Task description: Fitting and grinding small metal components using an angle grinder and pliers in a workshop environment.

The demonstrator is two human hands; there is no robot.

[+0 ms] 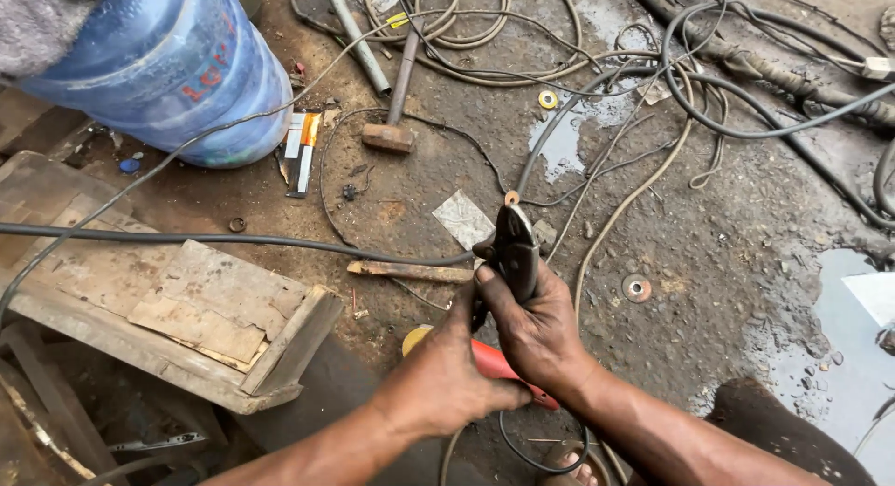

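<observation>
Both hands meet over the dirt-and-concrete workshop floor (746, 216), near its lower middle. The left hand (447, 374) is clenched around the red plastic-sleeved handles (494, 363) of a pair of dark steel pliers (515, 248), squeezing them, seemingly to keep the bite steady. The right hand (536, 328) wraps the pliers' head from the right, thumb pressed against the metal, grasping it as if to guide the jaws; these point up and away from the person and appear closed on a small copper ring terminal (511, 198) at the tip. A long black rubber cable (233, 238) runs in from the floor's left edge, over a weathered wooden pallet (186, 309), and ends at the fingers just left of the pliers, touching or nearly touching them. A rusty steel hammer (396, 104) and a blue plastic water jug (177, 67) lie well apart, toward the far-left corner.
</observation>
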